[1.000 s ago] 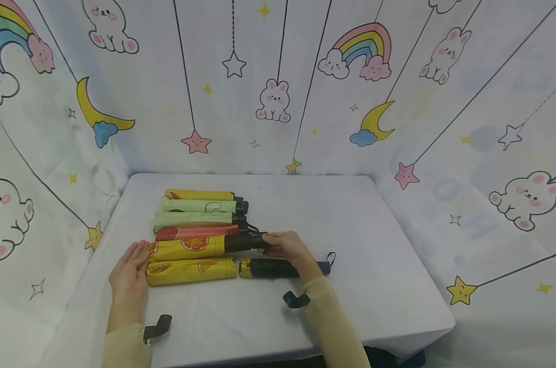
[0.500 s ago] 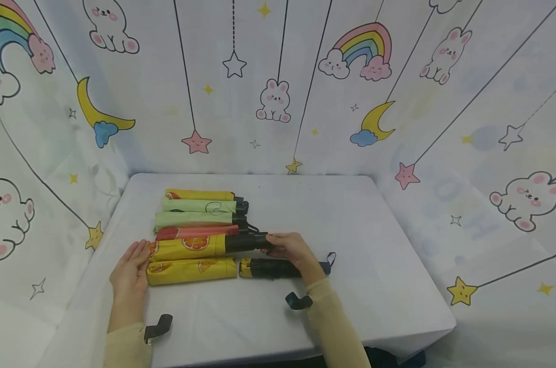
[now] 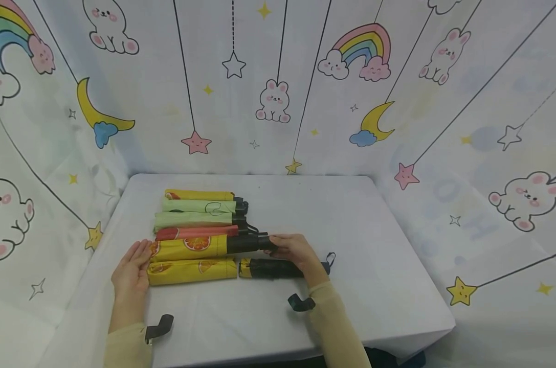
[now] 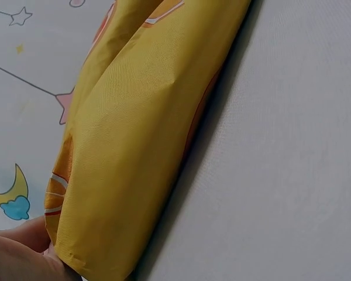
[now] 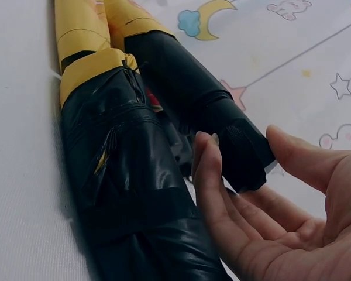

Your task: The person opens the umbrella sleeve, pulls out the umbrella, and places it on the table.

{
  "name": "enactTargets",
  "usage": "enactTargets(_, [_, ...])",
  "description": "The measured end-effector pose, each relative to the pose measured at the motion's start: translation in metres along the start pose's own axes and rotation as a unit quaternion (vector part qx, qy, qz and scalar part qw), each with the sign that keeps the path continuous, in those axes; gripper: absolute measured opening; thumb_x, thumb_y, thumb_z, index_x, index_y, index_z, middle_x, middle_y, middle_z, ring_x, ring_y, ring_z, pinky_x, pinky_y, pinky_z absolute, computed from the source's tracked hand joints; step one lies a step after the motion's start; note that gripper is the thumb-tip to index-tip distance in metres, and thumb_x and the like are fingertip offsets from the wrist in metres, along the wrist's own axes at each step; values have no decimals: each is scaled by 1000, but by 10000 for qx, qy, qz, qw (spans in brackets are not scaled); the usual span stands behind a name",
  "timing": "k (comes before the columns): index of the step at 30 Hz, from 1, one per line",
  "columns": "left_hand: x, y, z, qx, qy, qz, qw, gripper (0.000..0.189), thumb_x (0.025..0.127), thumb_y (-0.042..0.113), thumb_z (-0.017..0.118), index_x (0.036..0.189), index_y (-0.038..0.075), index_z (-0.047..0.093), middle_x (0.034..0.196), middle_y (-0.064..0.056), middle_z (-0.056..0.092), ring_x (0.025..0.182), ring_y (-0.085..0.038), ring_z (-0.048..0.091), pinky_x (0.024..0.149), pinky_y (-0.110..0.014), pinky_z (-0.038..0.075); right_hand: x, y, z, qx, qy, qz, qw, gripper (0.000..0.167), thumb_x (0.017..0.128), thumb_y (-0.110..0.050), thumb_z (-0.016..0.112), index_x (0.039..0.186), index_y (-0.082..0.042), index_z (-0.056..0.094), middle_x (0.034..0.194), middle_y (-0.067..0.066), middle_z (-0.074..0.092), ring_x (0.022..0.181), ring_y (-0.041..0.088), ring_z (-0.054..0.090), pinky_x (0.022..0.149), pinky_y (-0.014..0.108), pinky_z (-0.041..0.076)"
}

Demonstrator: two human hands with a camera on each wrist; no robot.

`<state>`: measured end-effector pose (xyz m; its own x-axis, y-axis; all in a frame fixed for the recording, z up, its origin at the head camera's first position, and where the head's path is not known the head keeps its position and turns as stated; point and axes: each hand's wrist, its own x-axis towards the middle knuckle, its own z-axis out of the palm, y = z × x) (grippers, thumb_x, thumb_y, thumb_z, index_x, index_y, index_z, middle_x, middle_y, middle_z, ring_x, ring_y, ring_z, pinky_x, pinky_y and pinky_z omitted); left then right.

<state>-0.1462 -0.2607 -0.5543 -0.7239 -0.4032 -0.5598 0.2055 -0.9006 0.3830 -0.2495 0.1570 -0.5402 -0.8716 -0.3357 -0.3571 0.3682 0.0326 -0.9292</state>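
A folded umbrella (image 3: 185, 248) in a yellow orange-slice sleeve, its black handle end (image 3: 247, 242) sticking out, lies between both hands. My right hand (image 3: 295, 250) pinches that handle end between thumb and fingers, as the right wrist view also shows. At the umbrella's left end, my left hand (image 3: 131, 271) touches the sleeve with straight fingers. Directly in front lies a yellow sleeve (image 3: 192, 272), which fills much of the left wrist view. To its right, partly hidden by my right wrist, is a black folded umbrella (image 5: 128, 175) with a yellow edge and a wrist loop.
Behind, several sleeved umbrellas lie in a row: a red one (image 3: 197, 232), two light green ones and a yellow one (image 3: 199, 194) farthest back. A white cloth covers the table (image 3: 351, 230). Printed cloth walls (image 3: 241, 117) stand around its back and sides.
The yellow umbrella has slid slightly to the right, together with my right hand at its handle. My left hand has followed it a little to the right.
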Motion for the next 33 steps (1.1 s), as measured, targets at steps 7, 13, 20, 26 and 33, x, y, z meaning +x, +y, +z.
enactTargets(7, [-2,2,1,-75,13,-21,10000,72,91,-26,60,154,8,50,118,-12,76,135,-20,59,99,-28,56,-1,0,-6,43,18,-30,10000,46,96,-23,78,131,5,69,118,22,74,101,29,77,99,45,59])
enactTargets(13, [-1,2,0,-94,-41,-22,9999,72,91,-26,60,153,8,51,119,-12,76,137,-20,57,100,-28,56,-1,1,-10,58,13,-83,9999,45,96,-23,79,130,5,70,119,21,74,101,29,76,98,45,59])
enactTargets(20, [-1,5,-1,-166,23,-75,9998,70,91,-26,61,152,8,53,116,-12,77,131,-19,62,98,-28,57,-4,0,-13,9,66,-154,9999,44,96,-23,78,129,6,70,115,20,75,102,29,76,98,43,60])
enactTargets(26, [-1,7,-1,-133,50,-68,9999,66,91,-26,59,148,8,58,114,-13,77,126,-20,66,96,-27,58,-7,-1,-17,-114,92,-202,9997,44,95,-26,79,127,3,72,107,17,78,103,29,76,96,42,61])
enactTargets(33, [-1,7,-1,-150,-24,-75,9999,66,91,-27,59,147,7,58,113,-13,77,124,-20,67,96,-28,58,-10,-3,-20,-65,46,-237,9997,41,96,-25,78,126,3,73,103,14,78,102,28,76,96,42,61])
